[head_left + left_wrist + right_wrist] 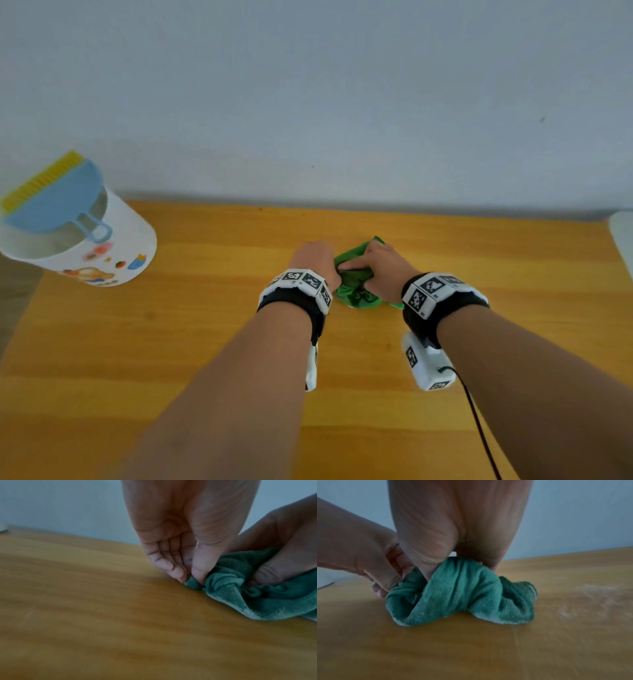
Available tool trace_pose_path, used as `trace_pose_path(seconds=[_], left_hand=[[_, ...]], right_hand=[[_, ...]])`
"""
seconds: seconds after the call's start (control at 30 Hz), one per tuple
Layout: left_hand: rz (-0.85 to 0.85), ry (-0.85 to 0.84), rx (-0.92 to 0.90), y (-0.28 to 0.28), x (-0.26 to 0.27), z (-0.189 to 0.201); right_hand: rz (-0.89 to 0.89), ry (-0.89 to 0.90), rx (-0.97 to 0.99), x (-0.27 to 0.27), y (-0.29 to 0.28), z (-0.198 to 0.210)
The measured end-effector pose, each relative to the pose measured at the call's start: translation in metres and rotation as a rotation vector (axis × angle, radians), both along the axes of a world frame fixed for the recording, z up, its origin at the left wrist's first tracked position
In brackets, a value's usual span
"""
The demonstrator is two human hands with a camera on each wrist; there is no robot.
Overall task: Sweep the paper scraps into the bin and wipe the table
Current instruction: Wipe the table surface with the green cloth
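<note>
Nearest to you, your 2 bare forearms reach out over the wooden table [171, 342], each with a black strap and white marker blocks at the wrist, and a black cable trails off the right one toward you.

Past the wrists, your hands meet at a crumpled green cloth [356, 291] lying on the table a little right of its middle. Your left hand [313, 257] comes down on the cloth's left end: in the left wrist view, the thumb and fingertips [178, 574] pinch a small twisted tip of the fabric [257, 601] right at the table surface. Your right hand [376, 267] sits on top of the bundle with its fingers curled into the folds, so it grips the cloth (the right wrist view shows the fabric [458, 592] bunched up under the palm, looping down to the table on both sides). The 2 hands are close together, touching or nearly so over the cloth.

A pale, scuffed-looking patch [590, 599] shows on the wood to the right of the cloth in the right wrist view; it is too blurred to say what it is.

Farther off, at the table's left far corner, stands a white bin [113, 246] with cartoon stickers on its side. A blue dustpan with a yellow comb edge [51, 195] rests across its open top. Behind everything runs a plain pale wall [342, 85].
</note>
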State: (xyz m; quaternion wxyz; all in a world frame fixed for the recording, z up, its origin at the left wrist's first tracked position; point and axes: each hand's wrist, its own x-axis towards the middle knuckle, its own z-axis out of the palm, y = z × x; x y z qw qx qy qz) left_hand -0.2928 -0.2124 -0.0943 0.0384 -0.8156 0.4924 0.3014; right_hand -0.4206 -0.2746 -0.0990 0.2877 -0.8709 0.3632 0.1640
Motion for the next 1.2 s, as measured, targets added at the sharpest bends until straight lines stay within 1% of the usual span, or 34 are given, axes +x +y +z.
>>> trace_pose_path(seconds=[0.17, 0.37, 0.73, 0.93, 1.07, 1.2], left_hand=[[-0.051, -0.036, -0.077, -0.038, 0.016, -0.004], [-0.071, -0.055, -0.154, -0.065, 0.026, -0.009], [0.007, -0.032, -0.23, -0.09, 0.029, -0.019], [-0.009, -0.01, -0.226, -0.093, 0.018, -0.02], [-0.03, -0.005, -0.158, -0.092, 0.002, -0.016], [-0.067, -0.032, -0.106, -0.075, -0.008, -0.011]], right_hand=[[-0.038, -0.005, -0.041, 0.017, -0.036, -0.003], [-0.089, -0.021, -0.074, 0.025, -0.056, -0.005], [-0.141, -0.031, -0.129, 0.03, -0.072, -0.001], [-0.201, 0.01, -0.124, 0.016, -0.069, 0.002], [-0.203, 0.058, -0.094, -0.003, -0.057, 0.0], [-0.192, 0.059, -0.071, -0.014, -0.038, -0.001]])
